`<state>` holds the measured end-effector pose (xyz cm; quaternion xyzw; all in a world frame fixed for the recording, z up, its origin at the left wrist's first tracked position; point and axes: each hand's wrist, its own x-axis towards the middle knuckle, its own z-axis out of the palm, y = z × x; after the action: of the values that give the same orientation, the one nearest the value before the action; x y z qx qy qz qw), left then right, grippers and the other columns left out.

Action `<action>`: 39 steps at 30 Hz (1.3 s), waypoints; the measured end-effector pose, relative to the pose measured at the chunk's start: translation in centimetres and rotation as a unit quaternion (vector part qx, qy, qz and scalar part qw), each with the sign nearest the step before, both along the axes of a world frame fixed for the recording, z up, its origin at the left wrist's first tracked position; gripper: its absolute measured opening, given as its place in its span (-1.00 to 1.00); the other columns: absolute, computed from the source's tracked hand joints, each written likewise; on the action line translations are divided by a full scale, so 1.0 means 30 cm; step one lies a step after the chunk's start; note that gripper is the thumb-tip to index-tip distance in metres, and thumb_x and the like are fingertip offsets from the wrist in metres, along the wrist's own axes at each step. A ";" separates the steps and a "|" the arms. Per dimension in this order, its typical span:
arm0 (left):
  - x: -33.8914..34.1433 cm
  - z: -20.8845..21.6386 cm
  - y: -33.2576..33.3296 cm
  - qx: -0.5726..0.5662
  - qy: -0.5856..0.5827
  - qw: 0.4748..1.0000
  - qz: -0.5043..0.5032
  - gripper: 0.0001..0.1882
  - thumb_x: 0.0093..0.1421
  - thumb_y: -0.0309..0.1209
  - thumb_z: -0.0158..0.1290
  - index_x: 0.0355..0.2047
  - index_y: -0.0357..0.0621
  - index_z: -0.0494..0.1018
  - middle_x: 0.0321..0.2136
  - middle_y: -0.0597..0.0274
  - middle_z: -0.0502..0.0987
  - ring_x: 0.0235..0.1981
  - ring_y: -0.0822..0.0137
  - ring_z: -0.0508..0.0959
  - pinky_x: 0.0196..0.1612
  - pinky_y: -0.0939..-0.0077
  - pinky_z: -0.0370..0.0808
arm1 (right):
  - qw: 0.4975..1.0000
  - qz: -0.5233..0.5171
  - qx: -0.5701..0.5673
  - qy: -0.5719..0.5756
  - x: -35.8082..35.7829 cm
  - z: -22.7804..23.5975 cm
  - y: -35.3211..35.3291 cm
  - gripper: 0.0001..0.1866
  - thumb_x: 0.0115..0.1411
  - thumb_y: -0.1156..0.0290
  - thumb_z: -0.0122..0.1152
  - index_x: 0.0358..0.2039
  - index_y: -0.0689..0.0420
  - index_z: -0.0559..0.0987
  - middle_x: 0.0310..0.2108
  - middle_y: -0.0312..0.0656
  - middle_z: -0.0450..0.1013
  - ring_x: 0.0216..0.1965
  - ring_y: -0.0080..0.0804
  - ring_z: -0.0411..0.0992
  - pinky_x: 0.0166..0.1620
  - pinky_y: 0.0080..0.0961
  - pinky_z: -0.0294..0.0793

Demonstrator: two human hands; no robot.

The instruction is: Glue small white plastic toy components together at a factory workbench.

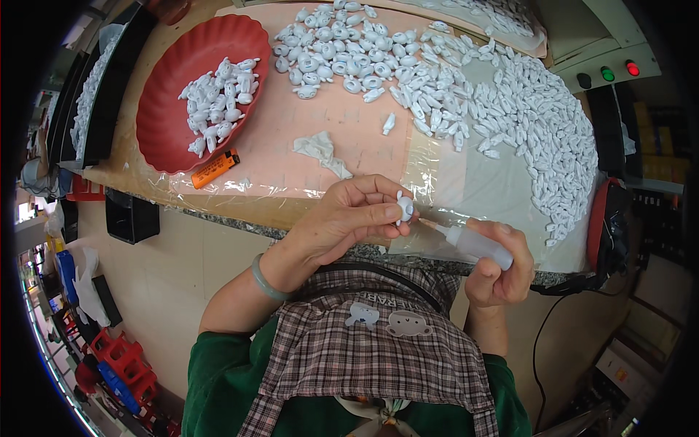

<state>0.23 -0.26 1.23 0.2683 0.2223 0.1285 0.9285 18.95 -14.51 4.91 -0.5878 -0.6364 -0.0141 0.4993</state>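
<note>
Between the thumb and fingers of my left hand [349, 217] is a small white figurine head [405, 207] with dark marks on it. My right hand [504, 264] grips a translucent squeeze bottle [477, 245]. Its thin nozzle points left at the head, and I cannot tell whether the tip touches it. Beyond my hands, many white heads [331, 51] lie heaped on the table. To their right spreads a wide pile of small white body pieces [535, 116], with one loose piece [389, 123] apart from it. A red scalloped bowl [162, 95] at the left holds joined white figurines [218, 98].
An orange lighter-shaped object [215, 170] lies by the bowl's near rim. A crumpled tissue [320, 151] rests on the pink sheet [342, 116]. Black trays [109, 95] of white parts stand at far left. A red and black pouch [610, 226] sits at the right edge.
</note>
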 end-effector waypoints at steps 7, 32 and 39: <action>-0.008 0.007 0.001 -0.003 -0.005 1.000 0.003 -0.78 0.24 -0.51 0.09 -0.10 -0.25 0.46 -0.21 0.06 0.58 -0.30 0.42 0.60 -0.14 0.51 0.60 | 0.945 -0.027 0.023 0.326 0.013 -0.053 0.023 -0.52 0.27 0.10 0.18 -0.02 0.24 0.39 -0.30 -0.01 0.48 -0.51 -0.46 0.41 -0.52 -0.68 0.35; -0.093 0.007 0.008 -0.002 -0.049 0.999 0.002 -0.76 0.26 -0.47 0.08 -0.06 -0.22 0.44 -0.17 0.10 0.57 -0.27 0.46 0.59 -0.16 0.61 0.57 | 0.944 -0.001 -0.317 -0.095 -0.024 -0.019 0.505 -0.70 0.07 0.38 0.34 -0.25 0.31 0.55 -0.46 0.18 0.49 -0.48 0.03 0.49 -0.37 -0.31 0.46; -0.092 0.012 -0.001 0.019 -0.030 0.998 0.060 -0.77 0.26 -0.49 0.07 -0.07 -0.24 0.44 -0.17 0.09 0.57 -0.25 0.41 0.61 -0.16 0.60 0.58 | 0.919 0.080 -0.343 0.174 0.024 0.046 0.416 -0.80 0.10 0.50 0.32 -0.29 0.30 0.56 -0.53 -0.09 0.52 -0.56 -0.39 0.50 -0.47 -0.49 0.46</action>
<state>-2.52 -0.28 1.58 0.2679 0.2075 0.1962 0.9202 19.67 -2.03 6.30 -0.6635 -0.5500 0.3477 0.3692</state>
